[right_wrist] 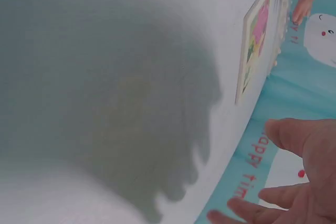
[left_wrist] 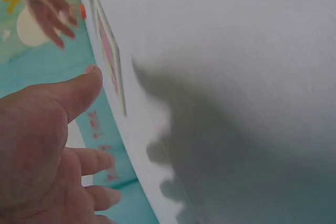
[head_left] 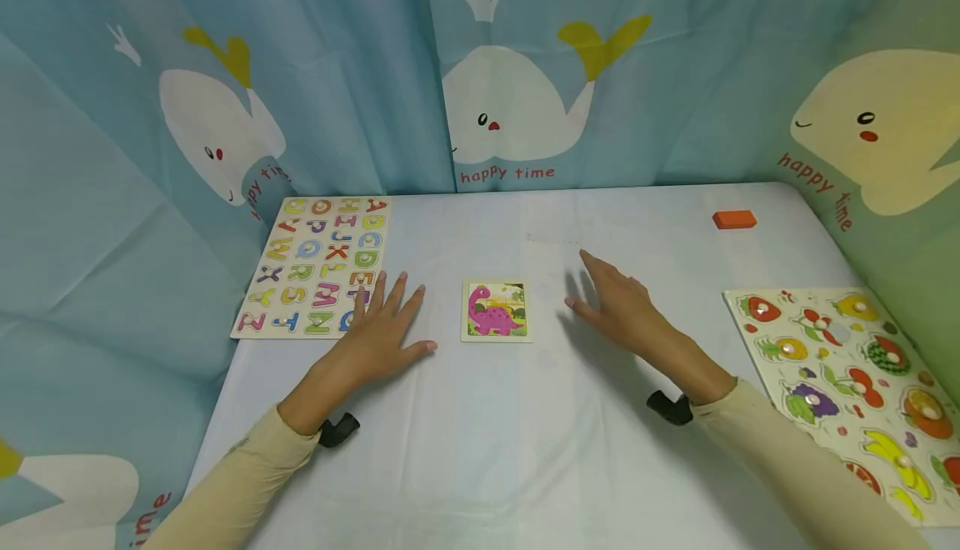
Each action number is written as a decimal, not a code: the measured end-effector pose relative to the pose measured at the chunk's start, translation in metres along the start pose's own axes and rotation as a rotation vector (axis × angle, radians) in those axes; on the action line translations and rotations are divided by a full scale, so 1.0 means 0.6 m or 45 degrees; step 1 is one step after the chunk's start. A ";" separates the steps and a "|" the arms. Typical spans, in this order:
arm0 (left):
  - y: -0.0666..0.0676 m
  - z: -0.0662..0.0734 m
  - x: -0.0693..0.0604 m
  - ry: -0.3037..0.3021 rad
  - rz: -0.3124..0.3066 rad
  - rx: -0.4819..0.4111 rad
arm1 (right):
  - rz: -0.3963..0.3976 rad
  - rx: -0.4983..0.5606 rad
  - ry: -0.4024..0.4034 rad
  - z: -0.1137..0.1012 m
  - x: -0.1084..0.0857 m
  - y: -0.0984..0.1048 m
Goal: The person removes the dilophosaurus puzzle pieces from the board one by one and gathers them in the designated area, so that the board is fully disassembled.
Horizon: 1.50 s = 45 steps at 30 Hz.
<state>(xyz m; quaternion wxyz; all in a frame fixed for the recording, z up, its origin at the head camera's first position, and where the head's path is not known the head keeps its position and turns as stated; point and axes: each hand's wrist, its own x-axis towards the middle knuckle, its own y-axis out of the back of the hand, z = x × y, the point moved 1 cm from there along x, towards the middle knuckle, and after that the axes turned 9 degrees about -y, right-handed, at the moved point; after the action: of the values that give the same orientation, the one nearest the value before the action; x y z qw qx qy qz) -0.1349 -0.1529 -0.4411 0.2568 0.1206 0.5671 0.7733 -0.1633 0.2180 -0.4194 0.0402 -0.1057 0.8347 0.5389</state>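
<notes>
A small square dinosaur puzzle [head_left: 497, 312] lies flat on the table between the two hands, its picture showing a pink dinosaur. To its left, my left hand [head_left: 384, 332] hovers with spread fingers, near the right edge of the alphabet board [head_left: 300, 273]. On the other side my right hand [head_left: 624, 307] is held above the table, fingers extended and thumb apart. Neither hand touches the puzzle. Both wrist views show a hand raised off the surface with its shadow below, and the puzzle [left_wrist: 111, 59] [right_wrist: 254, 43] seen edge-on beyond the thumb.
A fruit puzzle board [head_left: 847, 383] with knobbed pieces lies at the right side of the table. Toward the back right sits an orange-red block [head_left: 734, 219]. Curtains [head_left: 510, 100] printed with whales stand along the back and sides of the white table [head_left: 480, 450].
</notes>
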 end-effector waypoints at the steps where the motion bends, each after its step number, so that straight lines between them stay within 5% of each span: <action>1: -0.001 0.005 0.004 -0.017 -0.010 0.004 | 0.007 0.010 0.022 -0.005 0.006 -0.003; 12: -0.025 0.056 0.042 -0.115 -0.117 -0.032 | -0.004 0.115 0.118 -0.072 0.061 -0.051; 20: -0.031 0.075 0.045 -0.133 -0.168 -0.044 | -0.076 0.104 0.175 -0.120 0.078 -0.078; 27: -0.037 0.076 0.044 -0.138 -0.192 0.005 | -0.100 0.148 0.255 -0.144 0.085 -0.095; 37: -0.035 0.073 0.044 -0.164 -0.183 0.012 | -0.002 -0.029 0.446 -0.160 0.090 -0.114; 45: -0.031 0.071 0.046 -0.166 -0.210 0.003 | 0.053 -0.117 0.487 -0.162 0.086 -0.117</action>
<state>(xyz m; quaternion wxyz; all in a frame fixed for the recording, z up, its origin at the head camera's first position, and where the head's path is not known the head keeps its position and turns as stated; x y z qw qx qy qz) -0.1329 -0.0992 -0.4475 0.3557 0.1240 0.5581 0.7393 -0.1936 0.0949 -0.4505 -0.1354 -0.1905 0.8036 0.5473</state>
